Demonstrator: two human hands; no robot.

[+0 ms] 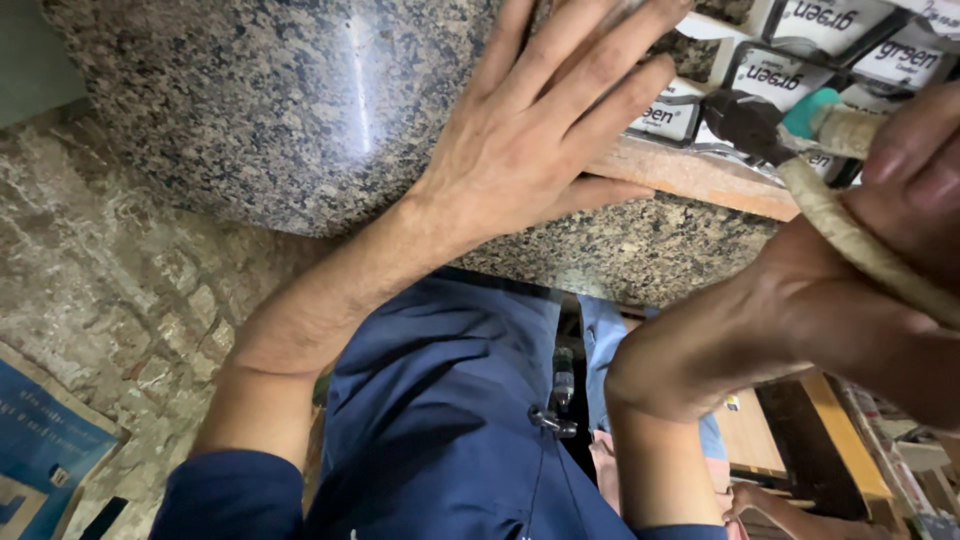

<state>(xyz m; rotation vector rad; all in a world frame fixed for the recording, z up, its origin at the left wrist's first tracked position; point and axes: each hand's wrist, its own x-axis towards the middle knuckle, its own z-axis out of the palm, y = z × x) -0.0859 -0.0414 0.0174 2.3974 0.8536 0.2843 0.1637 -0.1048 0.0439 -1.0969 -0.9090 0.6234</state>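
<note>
Head view: your left hand [520, 150] lies flat, fingers [590, 70] spread, on the granite tabletop [270, 110]. Your right hand [860, 300] is closed around taped pliers [800, 125], above the wooden strip [690, 175].

Rough stone floor [110, 270] lies below the work surface. Blue printed sheet [45, 450] rests at its lower left. Wooden furniture [770, 440] stands at lower right. Boxed packages [830, 40] stacked top right.

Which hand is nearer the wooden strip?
Left. The left hand lies flat on the granite slab, thumb along the wooden strip; the right hand holds a tool just off it.
</note>
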